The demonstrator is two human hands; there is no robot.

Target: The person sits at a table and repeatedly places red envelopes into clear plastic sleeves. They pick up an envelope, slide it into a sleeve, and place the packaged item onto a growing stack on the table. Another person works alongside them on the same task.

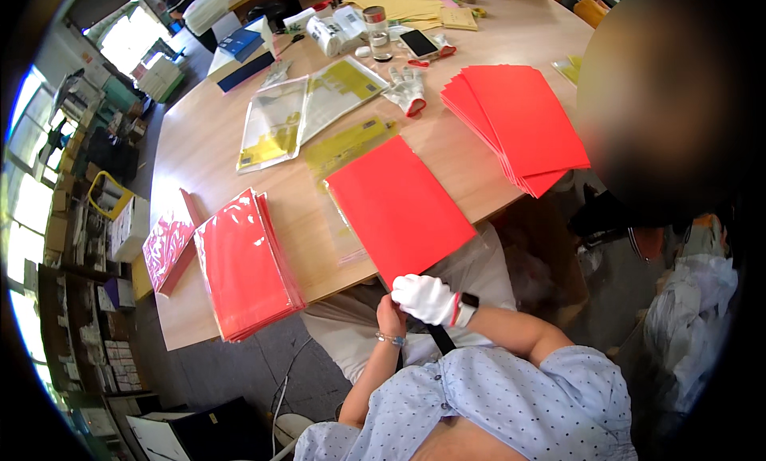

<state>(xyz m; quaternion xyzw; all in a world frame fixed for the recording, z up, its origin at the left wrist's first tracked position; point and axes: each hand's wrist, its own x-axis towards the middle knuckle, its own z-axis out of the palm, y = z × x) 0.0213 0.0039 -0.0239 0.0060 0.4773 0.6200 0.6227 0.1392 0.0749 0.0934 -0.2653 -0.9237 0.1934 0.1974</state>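
Observation:
My right hand (427,298), in a white glove with a dark watch at the wrist, pinches the near corner of a red sheet (399,205) at the table's front edge. The sheet lies partly inside a clear plastic sleeve (345,151) with a yellow label. My bare left hand (389,312), a bracelet on its wrist, sits just under and behind the gloved hand. Its fingers are hidden, so its grip is unclear.
A fanned stack of red sheets (519,122) lies at the right, bagged red packs (243,265) at the left edge. Farther back are clear sleeves (303,110), a spare white glove (408,90), a phone (419,42) and a jar (377,30). A person (678,245) is at the right.

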